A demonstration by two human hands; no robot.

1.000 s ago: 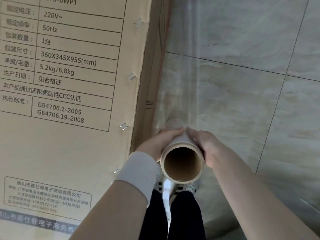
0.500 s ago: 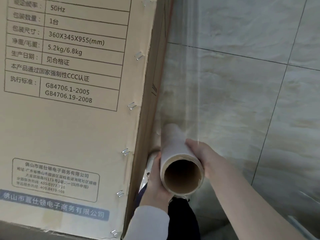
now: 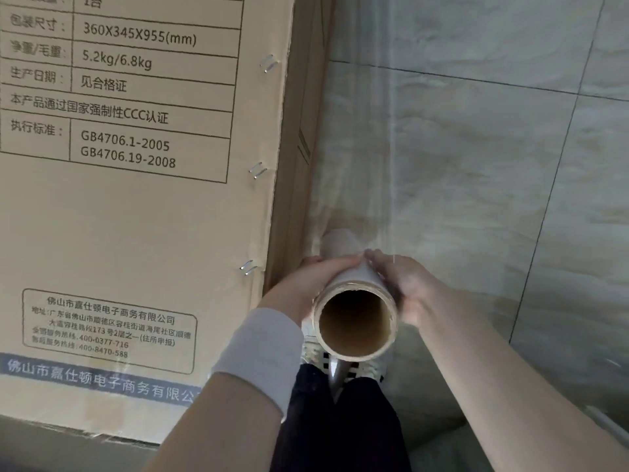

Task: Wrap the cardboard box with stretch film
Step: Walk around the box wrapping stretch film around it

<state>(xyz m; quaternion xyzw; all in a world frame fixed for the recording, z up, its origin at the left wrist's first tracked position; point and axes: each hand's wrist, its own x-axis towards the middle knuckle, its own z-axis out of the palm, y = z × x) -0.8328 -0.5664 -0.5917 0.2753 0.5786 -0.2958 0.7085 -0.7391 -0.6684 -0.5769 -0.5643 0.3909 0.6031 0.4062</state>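
Stretch film roll [image 3: 354,279] clasped from both sides, open cardboard core toward the camera. Left hand [image 3: 306,284] curled round its left flank, white wristband [image 3: 262,352] on that wrist; right hand [image 3: 403,287] wrapped round the right flank, fingertips of both nearly meeting on top. Beyond the hands, clear film sheet [image 3: 357,148] drawn off the roll alongside the cardboard box [image 3: 136,216]. Box just left of the left hand, printed face and staples [image 3: 257,170] showing. Right of the right hand, pale tiled floor [image 3: 493,182]. Beneath the hands, dark trousers [image 3: 340,420] and patterned shoes [image 3: 369,369].
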